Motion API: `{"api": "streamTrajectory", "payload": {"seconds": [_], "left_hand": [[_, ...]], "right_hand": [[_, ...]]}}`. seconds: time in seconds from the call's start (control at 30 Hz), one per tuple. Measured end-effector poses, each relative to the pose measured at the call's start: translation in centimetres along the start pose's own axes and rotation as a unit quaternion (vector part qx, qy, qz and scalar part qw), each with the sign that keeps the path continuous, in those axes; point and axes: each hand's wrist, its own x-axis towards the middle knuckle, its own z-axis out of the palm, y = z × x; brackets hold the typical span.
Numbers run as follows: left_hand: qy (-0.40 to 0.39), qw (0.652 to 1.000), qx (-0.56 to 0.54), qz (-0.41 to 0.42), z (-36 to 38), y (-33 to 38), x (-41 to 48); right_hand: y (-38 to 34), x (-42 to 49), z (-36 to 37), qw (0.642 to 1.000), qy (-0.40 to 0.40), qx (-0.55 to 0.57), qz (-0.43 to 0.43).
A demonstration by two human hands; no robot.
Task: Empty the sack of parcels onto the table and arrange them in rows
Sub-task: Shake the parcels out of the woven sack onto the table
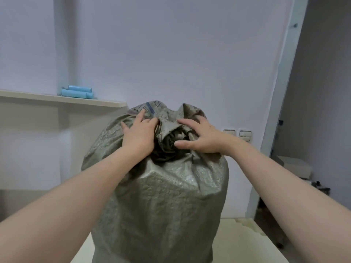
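A large grey-green woven sack point(163, 202) stands upright on the cream table point(243, 242), bulging and full, its mouth gathered into a crumpled bunch point(169, 130) at the top. My left hand point(138, 135) lies on the sack's top just left of the bunch, fingers spread and fairly straight against the fabric. My right hand point(199, 137) curls over the right side of the bunch, thumb pressed at its front and fingers wrapped round its back. The parcels are hidden inside the sack.
A pale shelf point(62, 100) on the left wall carries two light blue rolls point(77, 92). Wall sockets point(237, 134) sit behind the sack on the right. A doorway at the right shows a white box point(294, 166) and dark clutter on the floor.
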Motion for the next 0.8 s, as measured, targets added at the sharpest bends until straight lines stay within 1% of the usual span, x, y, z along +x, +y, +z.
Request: {"api": "streamTrajectory", "payload": {"seconds": [0.03,0.1,0.17,0.2,0.23,0.27,0.33,0.37,0.47,0.53,0.6,0.67,0.7,0.73,0.77,0.8], "left_hand": [[-0.018,1.0,-0.018,0.013,-0.3,0.0,-0.3],[-0.086,0.992,-0.079,0.052,-1.4,-0.2,-0.9],[-0.17,0.97,-0.159,0.066,-3.0,-0.3,-1.3],[-0.186,0.963,-0.186,0.059,-3.5,-0.3,-1.6],[-0.18,0.964,-0.189,0.045,-3.7,-0.3,-1.7],[-0.156,0.974,-0.16,0.033,-3.4,-0.2,-1.9],[-0.097,0.993,-0.065,0.026,-2.2,0.0,-2.0],[-0.079,0.996,-0.038,0.028,-1.5,0.1,-2.0],[-0.046,0.998,-0.03,0.04,-0.7,0.6,-1.6],[-0.013,0.999,-0.024,0.039,-0.6,1.1,-1.0],[0.002,0.999,-0.015,0.05,-0.1,1.0,-0.3],[-0.016,0.996,0.008,0.086,0.3,0.7,0.4],[-0.015,0.995,0.011,0.095,0.4,0.4,0.7],[0.002,0.996,-0.003,0.092,0.5,0.1,0.9],[0.026,0.996,-0.025,0.081,0.5,0.0,1.0],[0.051,0.995,-0.047,0.069,0.5,-0.1,1.1]], "right_hand": [[0.3,-0.2,0.7,1.0,0.012,0.009,0.026],[0.6,0.0,2.4,0.994,0.072,0.072,0.036],[0.3,0.5,3.4,0.989,0.127,0.064,0.045],[0.1,0.7,3.4,0.987,0.144,0.053,0.048],[-0.2,0.9,3.4,0.986,0.154,0.047,0.046],[-0.5,1.1,3.3,0.985,0.161,0.04,0.039],[-1.2,1.2,3.4,0.983,0.182,0.033,0.011],[-1.5,1.3,3.6,0.979,0.201,0.041,-0.008],[-1.6,1.4,4.2,0.958,0.276,0.037,-0.061],[-0.9,1.4,4.6,0.945,0.302,0.039,-0.117],[-0.2,1.6,4.7,0.936,0.303,0.047,-0.174],[0.6,1.9,4.6,0.941,0.264,0.046,-0.205],[0.8,2.1,4.3,0.944,0.247,0.055,-0.213],[0.8,2.3,3.9,0.941,0.253,0.077,-0.21],[0.9,2.7,3.4,0.933,0.285,0.109,-0.19],[0.9,3.0,2.8,0.926,0.32,0.134,-0.15]]}}
